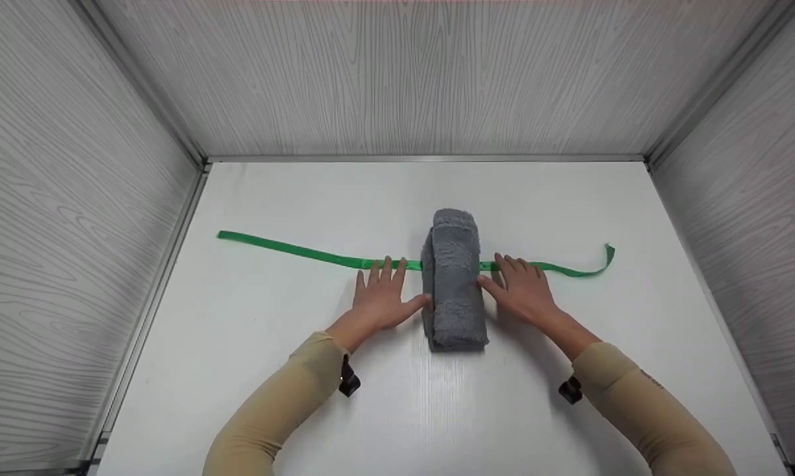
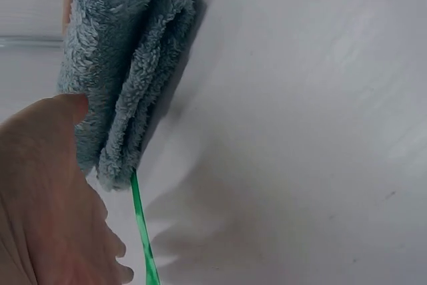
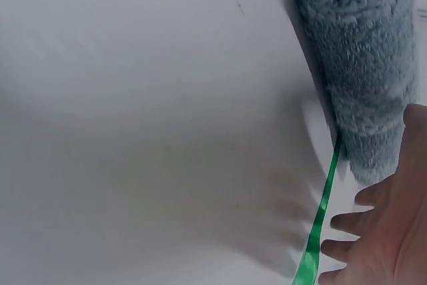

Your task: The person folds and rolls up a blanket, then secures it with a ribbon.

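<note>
A folded grey fluffy towel (image 1: 456, 284) lies lengthwise in the middle of the white table, its layers showing in the left wrist view. Under it runs a green ribbon (image 1: 291, 249), spread out to both sides. My left hand (image 1: 382, 303) is flat with fingers spread over the ribbon, its thumb against the towel's left side. On the other side, my right hand (image 1: 521, 291) has its fingers extended over the ribbon and its thumb at the towel's right side. The ribbon's right end curls upward. Its stretch beneath the towel is hidden.
Wood-grain panels (image 1: 397, 79) enclose the white table (image 1: 271, 198) at the back and both sides, with metal edging along the seams. A dark wrist device (image 1: 349, 380) sits under the left sleeve, and another (image 1: 570, 390) under the right.
</note>
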### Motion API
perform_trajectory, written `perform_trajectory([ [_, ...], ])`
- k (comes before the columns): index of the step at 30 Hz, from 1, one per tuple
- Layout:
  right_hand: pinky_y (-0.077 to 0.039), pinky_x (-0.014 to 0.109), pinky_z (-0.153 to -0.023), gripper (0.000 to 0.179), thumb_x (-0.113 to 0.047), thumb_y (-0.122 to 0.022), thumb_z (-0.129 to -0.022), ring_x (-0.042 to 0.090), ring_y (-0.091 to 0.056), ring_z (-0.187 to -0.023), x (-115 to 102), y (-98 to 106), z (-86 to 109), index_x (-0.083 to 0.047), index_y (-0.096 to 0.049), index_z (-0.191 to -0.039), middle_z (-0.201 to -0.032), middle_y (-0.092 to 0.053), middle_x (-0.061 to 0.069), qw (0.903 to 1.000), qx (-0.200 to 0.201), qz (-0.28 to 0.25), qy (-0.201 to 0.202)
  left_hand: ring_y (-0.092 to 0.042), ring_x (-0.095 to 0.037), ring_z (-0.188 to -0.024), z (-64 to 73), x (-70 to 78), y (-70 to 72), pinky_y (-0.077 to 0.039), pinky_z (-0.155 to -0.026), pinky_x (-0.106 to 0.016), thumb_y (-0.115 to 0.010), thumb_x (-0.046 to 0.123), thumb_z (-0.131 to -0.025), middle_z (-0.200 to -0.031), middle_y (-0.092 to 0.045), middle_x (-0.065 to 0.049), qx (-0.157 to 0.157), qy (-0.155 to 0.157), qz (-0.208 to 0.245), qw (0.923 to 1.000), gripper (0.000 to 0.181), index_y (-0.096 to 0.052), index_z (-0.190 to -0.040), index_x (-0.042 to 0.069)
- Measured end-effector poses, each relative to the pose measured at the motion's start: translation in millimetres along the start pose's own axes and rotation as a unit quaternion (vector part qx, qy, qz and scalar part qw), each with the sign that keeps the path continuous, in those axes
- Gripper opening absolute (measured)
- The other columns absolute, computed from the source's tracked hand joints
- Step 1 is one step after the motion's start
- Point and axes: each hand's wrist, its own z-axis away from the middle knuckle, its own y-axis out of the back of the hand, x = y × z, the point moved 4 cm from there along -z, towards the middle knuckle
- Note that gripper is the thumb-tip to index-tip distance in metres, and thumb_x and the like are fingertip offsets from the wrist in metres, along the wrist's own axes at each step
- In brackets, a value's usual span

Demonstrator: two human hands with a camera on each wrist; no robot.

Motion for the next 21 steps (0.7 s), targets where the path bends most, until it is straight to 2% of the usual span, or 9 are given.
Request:
perform_trajectory([
  [4,-0.015,0.067,-0.117,0.067,-0.050,-0.052,-0.105,0.045,-0.034,-0.144,19.4,15.3,-4.6,-0.002,-0.046,-0.152,-0.152,-0.046,0.024,0.9989,0.045,0.006,0.011,0.000,-0.036,-0.156,3.4,15.3,5.9,-0.003,-0.122,-0.060,-0.034,0.077,-0.097,-0.171,-0.003,-0.015,0.021,-0.049,0.026,0.9982,0.097,-0.005,-0.166,0.015],
  [8,-0.013,0.068,-0.117,0.051,-0.031,-0.061,-0.102,0.046,-0.036,-0.141,43.4,30.1,-10.6,-0.001,-0.057,-0.143,-0.143,-0.054,0.025,0.9979,0.063,0.012,-0.002,0.003,-0.035,-0.156,5.4,33.1,4.7,-0.003,-0.123,-0.057,-0.035,0.076,-0.098,-0.171,0.000,-0.013,0.022,-0.117,0.035,0.9923,0.095,-0.005,-0.166,0.016],
  [11,-0.013,0.069,-0.116,0.043,-0.022,-0.063,-0.100,0.048,-0.037,-0.139,59.4,39.5,-12.9,0.000,-0.062,-0.136,-0.139,-0.057,0.026,0.9982,0.055,0.017,-0.019,0.005,-0.033,-0.156,5.6,44.0,2.9,-0.003,-0.123,-0.055,-0.036,0.074,-0.099,-0.172,0.001,-0.010,0.017,-0.161,0.017,0.9867,0.091,-0.006,-0.166,0.020],
  [14,-0.020,0.069,-0.114,0.037,-0.021,-0.063,-0.100,0.049,-0.041,-0.135,71.9,46.4,-12.8,0.000,-0.066,-0.131,-0.136,-0.059,0.026,0.9985,0.037,0.026,-0.031,0.005,-0.029,-0.157,3.3,51.4,1.3,-0.003,-0.124,-0.053,-0.038,0.071,-0.101,-0.172,0.002,-0.007,0.015,-0.194,-0.007,0.9808,0.087,-0.008,-0.166,0.022],
  [18,-0.034,0.065,-0.105,0.032,-0.020,-0.065,-0.099,0.048,-0.051,-0.123,82.3,50.8,-11.3,0.000,-0.071,-0.123,-0.124,-0.065,0.025,0.9985,0.018,0.033,-0.040,0.003,-0.024,-0.157,-3.8,53.6,-3.9,-0.004,-0.125,-0.046,-0.042,0.063,-0.103,-0.172,0.001,-0.006,0.000,-0.220,-0.029,0.9751,0.082,-0.010,-0.166,0.021],
  [21,-0.039,0.063,-0.097,0.027,-0.017,-0.066,-0.097,0.045,-0.056,-0.111,87.5,52.9,-10.5,0.001,-0.073,-0.116,-0.113,-0.068,0.023,0.9984,0.016,0.029,-0.046,-0.001,-0.022,-0.157,-8.1,51.5,-7.7,-0.006,-0.125,-0.043,-0.045,0.056,-0.104,-0.172,-0.002,-0.007,-0.013,-0.226,-0.032,0.9734,0.080,-0.011,-0.166,0.018],
])
